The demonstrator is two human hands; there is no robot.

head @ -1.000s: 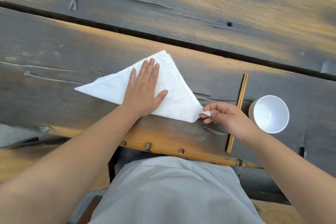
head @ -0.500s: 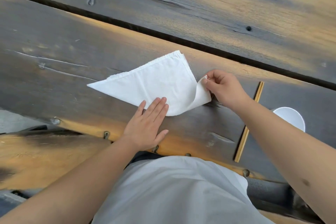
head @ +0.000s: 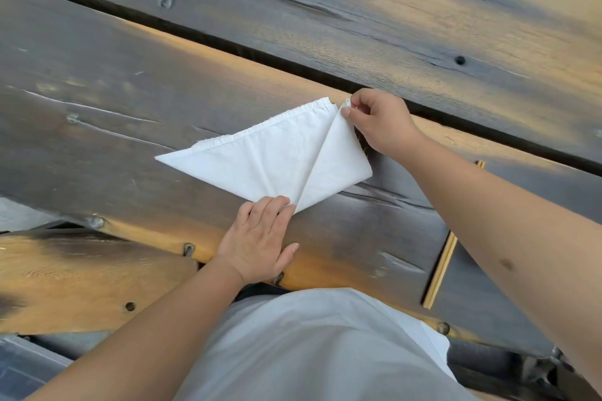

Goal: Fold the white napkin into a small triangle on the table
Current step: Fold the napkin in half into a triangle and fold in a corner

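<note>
The white napkin [head: 270, 159] lies on the dark wooden table [head: 130, 114] as a triangle with its right corner folded over. My right hand [head: 379, 122] pinches the tip of that folded corner and holds it at the napkin's far apex. My left hand [head: 260, 238] rests flat on the table with its fingertips pressing the napkin's near edge, right at the bottom of the new crease.
A pair of wooden chopsticks [head: 443, 265] lies to the right, partly hidden by my right forearm. A dark gap [head: 228, 45] runs between the planks beyond the napkin. The table's near edge [head: 156, 234] sits just under my left hand.
My right hand has carried the napkin's right corner up and over to the far apex. My left hand slid off the middle of the napkin to its near edge. The white bowl left the view.
</note>
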